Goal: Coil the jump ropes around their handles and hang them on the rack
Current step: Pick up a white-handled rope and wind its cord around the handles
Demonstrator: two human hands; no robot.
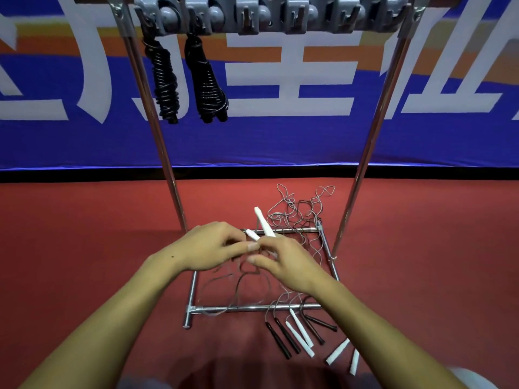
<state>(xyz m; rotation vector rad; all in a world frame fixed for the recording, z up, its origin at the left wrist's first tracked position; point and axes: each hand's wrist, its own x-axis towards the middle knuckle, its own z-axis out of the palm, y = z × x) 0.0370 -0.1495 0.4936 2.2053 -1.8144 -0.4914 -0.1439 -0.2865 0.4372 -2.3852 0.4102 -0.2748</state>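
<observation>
My left hand point(209, 247) pinches one white handle point(252, 234) and my right hand point(283, 262) grips a second white handle point(264, 223) that points up and away. Both handles meet in front of me above the rack's base frame point(255, 308). Thin grey rope point(241, 279) hangs in loops below my hands. Two coiled black jump ropes point(165, 82) point(207, 85) hang from the grey hook bar point(269, 15) at the top left. Several loose black and white handles point(297, 334) lie on the floor at the lower right.
A tangle of thin ropes point(300, 214) lies on the red floor behind the base frame. Two chrome uprights point(157, 130) point(373, 136) rise from the frame to the hook bar. A blue banner point(280, 136) closes off the back.
</observation>
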